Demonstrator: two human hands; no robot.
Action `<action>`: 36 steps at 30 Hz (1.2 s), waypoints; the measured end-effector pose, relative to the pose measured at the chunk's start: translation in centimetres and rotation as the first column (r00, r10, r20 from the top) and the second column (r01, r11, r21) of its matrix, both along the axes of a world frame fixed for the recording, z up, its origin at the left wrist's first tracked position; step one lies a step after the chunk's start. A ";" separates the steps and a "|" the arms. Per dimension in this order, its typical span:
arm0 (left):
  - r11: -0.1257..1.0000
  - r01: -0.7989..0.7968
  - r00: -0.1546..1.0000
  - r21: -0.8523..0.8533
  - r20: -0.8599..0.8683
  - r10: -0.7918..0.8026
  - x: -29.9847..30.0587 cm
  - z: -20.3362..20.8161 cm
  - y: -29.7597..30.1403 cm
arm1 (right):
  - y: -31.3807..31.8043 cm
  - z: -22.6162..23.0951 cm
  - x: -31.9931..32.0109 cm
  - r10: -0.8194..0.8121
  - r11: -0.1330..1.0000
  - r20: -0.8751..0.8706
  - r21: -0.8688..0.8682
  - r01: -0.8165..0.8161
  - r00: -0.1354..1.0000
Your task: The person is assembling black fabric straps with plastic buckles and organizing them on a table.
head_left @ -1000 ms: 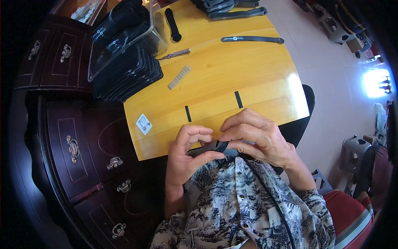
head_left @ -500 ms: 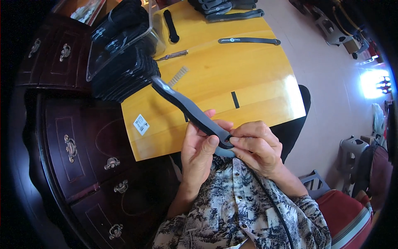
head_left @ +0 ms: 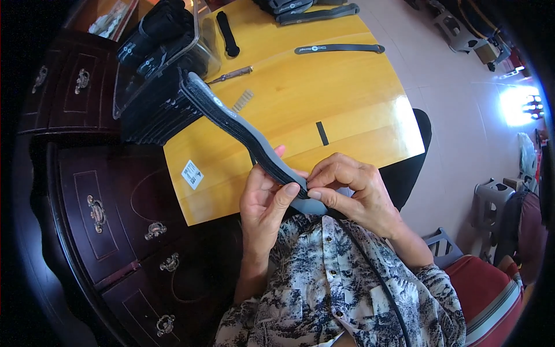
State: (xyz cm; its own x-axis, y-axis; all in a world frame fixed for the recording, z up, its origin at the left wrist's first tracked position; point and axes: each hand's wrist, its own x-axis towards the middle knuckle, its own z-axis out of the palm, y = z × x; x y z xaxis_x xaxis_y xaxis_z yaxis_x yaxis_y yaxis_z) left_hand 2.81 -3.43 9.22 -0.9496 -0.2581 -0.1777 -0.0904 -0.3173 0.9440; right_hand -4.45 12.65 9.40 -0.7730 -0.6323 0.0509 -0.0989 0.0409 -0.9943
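A bundle of long grey-and-black straps slants from the box side of the table down to my chest, its layered edges showing. My left hand is wrapped round it near the lower end, thumb on top. At that near end my right hand has thumb and forefinger pinched on the straps; its fingertips partly hide the end. Beyond my hands, a single grey strap and a black strap lie on the yellow table.
A clear plastic box holds black straps, with a tall stack of black straps beside it. More strap bundles lie at the far edge. A slim brown-handled tool, a ridged beige strip, a short black strip and a white label are on the table.
The bundle has tipped so its layered side shows more, and its far end has moved up and left. Both hands have shifted slightly left; the whole view has moved a little too.
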 end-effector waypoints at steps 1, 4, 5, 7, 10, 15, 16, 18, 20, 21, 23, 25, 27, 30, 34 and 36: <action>1.000 0.003 1.000 0.001 0.021 -0.003 0.0 0.0 0.0 | 0.0 0.0 0.0 0.003 1.000 0.014 -0.009 -0.003 1.000; 1.000 0.006 0.999 -0.003 0.043 -0.006 0.0 -0.3 -0.2 | -0.2 -0.5 0.0 -0.007 1.000 -0.045 -0.022 0.006 0.999; 1.000 0.006 0.999 -0.008 0.043 -0.006 -0.1 -0.5 -0.3 | -0.2 -0.6 0.0 -0.007 1.000 -0.044 -0.021 0.006 0.999; 1.000 0.015 0.999 -0.004 0.049 -0.015 -0.1 -0.3 -0.4 | -0.2 -0.6 -0.1 0.019 1.000 -0.055 -0.004 -0.019 0.998; 1.000 0.012 0.999 0.017 0.051 -0.013 -0.3 -0.4 -0.3 | -0.1 -0.5 -0.2 0.020 1.000 -0.142 0.016 -0.018 0.990; 1.000 0.022 0.999 -0.018 0.037 -0.022 -0.4 -0.9 -0.5 | -0.1 -0.1 0.3 -0.002 0.999 -0.206 0.046 0.012 0.979; 1.000 0.019 0.999 -0.012 0.031 -0.019 -0.4 -1.0 -0.5 | -0.1 -0.1 0.3 0.005 0.998 -0.227 0.057 0.008 0.974; 1.000 0.016 1.000 -0.007 0.025 -0.016 -0.4 -1.1 -0.4 | -0.1 -0.2 0.5 0.006 0.997 -0.236 0.079 0.013 0.972; 1.000 0.016 0.998 0.001 0.054 -0.016 -0.4 -1.1 -0.4 | -0.2 -0.4 0.5 0.008 0.995 -0.244 0.102 0.017 0.970; 1.000 0.015 0.998 0.001 0.054 -0.015 -0.3 -1.0 -0.4 | -0.3 -0.5 0.5 0.001 0.995 -0.249 0.092 0.023 0.969; 0.999 0.039 0.997 0.005 0.069 -0.039 -0.3 -0.8 -0.5 | -0.3 -0.6 0.4 -0.006 0.996 -0.254 0.084 0.028 0.967; 0.998 0.070 0.996 0.000 0.052 -0.070 -0.1 -1.0 -0.6 | -0.2 -0.5 0.3 -0.001 0.998 -0.167 0.061 0.012 0.986; 0.995 0.101 0.994 -0.007 0.035 -0.101 0.1 -1.0 -0.8 | -0.2 -0.6 0.2 0.017 0.998 -0.176 0.061 -0.006 0.984; 0.991 0.135 0.989 -0.009 0.065 -0.134 0.2 -1.3 -0.9 | -0.2 -1.0 0.1 0.050 0.996 -0.243 0.082 -0.031 0.969; 0.988 0.146 0.984 0.042 0.099 -0.149 0.3 -0.8 -1.0 | -0.3 -1.0 0.1 0.101 0.988 -0.432 0.148 -0.040 0.896; 0.986 0.155 0.981 0.052 0.112 -0.160 0.4 -0.8 -1.1 | -0.3 -1.2 0.1 0.117 0.985 -0.477 0.166 -0.042 0.871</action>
